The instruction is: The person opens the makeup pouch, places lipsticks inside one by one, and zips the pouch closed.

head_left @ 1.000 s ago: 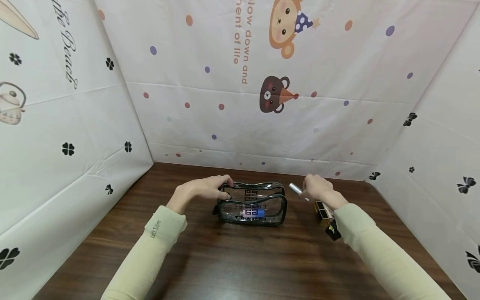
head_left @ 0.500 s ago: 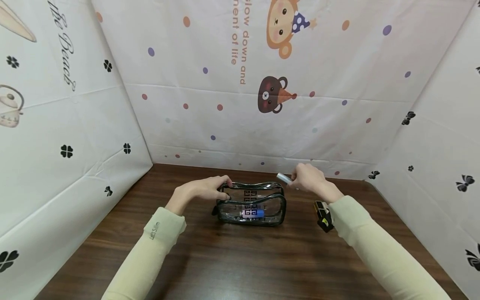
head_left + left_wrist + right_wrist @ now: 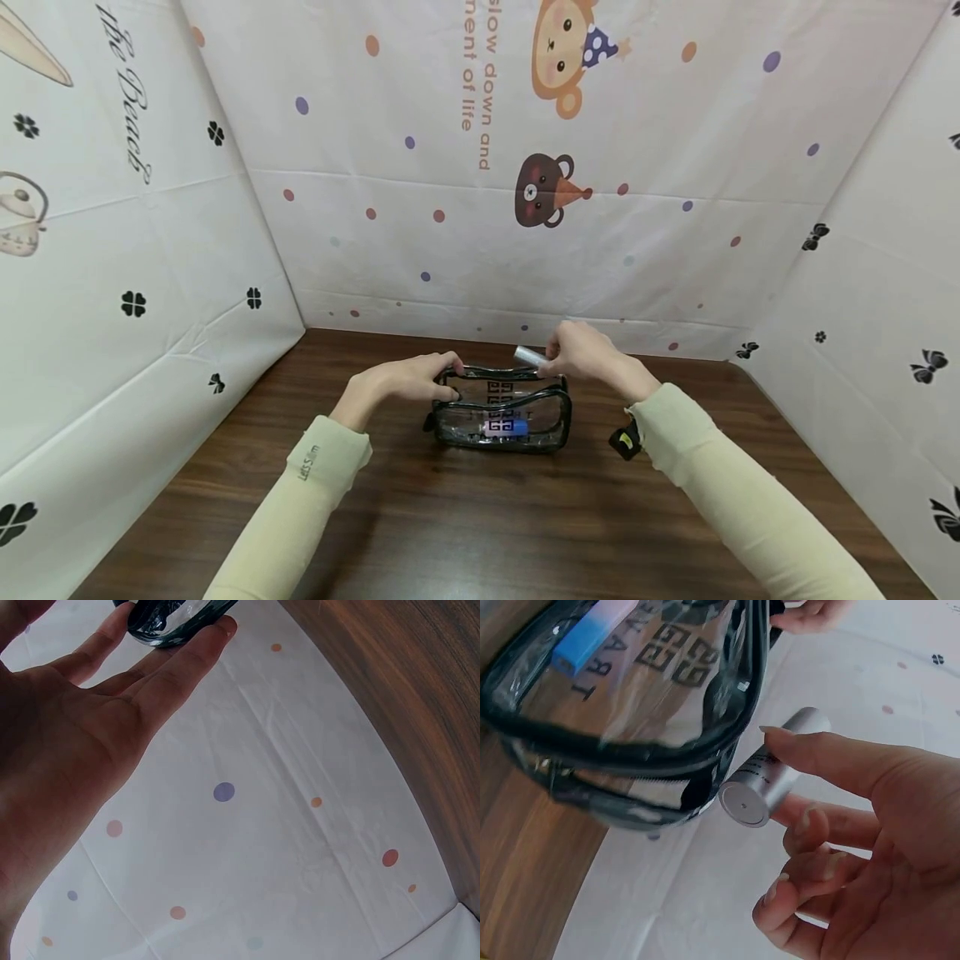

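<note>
On the counter (image 3: 450,517), near its far edge, stood the clear black-rimmed pouch (image 3: 491,406), a blue-and-pink stick (image 3: 507,427) visible inside. Left hand (image 3: 405,377): thumb and fingers gripped the pouch's left end, at the upper rims. Right hand (image 3: 585,350): thumb and fingers pinched a silver tube (image 3: 529,356), held tilted at the pouch's top, by the back rim; contact with the rim could not be told. A black-and-yellow item (image 3: 626,440) lay just beside the right sleeve (image 3: 675,425), partly hidden.

Step in hand, as judged: loading the tube into the pouch, not yet inside. Next move appeared to call for aligning the tube between the two rims, lowering it, then releasing, with the left grip kept firm.
</note>
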### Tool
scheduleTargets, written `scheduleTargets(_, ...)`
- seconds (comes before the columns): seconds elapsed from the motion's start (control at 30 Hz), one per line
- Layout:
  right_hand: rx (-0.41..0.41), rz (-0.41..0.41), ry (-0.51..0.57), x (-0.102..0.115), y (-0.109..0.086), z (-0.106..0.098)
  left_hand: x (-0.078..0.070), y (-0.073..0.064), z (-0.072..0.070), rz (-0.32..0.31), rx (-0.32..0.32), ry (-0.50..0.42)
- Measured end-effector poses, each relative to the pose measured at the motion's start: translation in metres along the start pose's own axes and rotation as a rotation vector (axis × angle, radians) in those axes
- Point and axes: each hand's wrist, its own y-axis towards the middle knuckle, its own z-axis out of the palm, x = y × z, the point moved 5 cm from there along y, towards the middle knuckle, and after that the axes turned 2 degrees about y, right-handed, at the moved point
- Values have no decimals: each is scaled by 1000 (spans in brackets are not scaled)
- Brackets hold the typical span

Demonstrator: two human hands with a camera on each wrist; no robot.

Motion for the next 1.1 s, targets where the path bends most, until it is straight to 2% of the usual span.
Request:
scheduleTargets(0.3, 60, -74, 4, 22, 9, 15, 0, 0, 0, 7, -18, 9)
scheduleTargets(0.6, 137, -104, -4, 27, 13, 29, 0, -1, 0, -5, -8, 5)
scheduleTargets(0.87, 144, -150, 13, 30, 11, 33, 1, 0, 1, -6, -9, -4)
scheduleTargets(1.1, 144, -169, -30, 29, 13, 38, 1, -1, 1, 0, -14, -4)
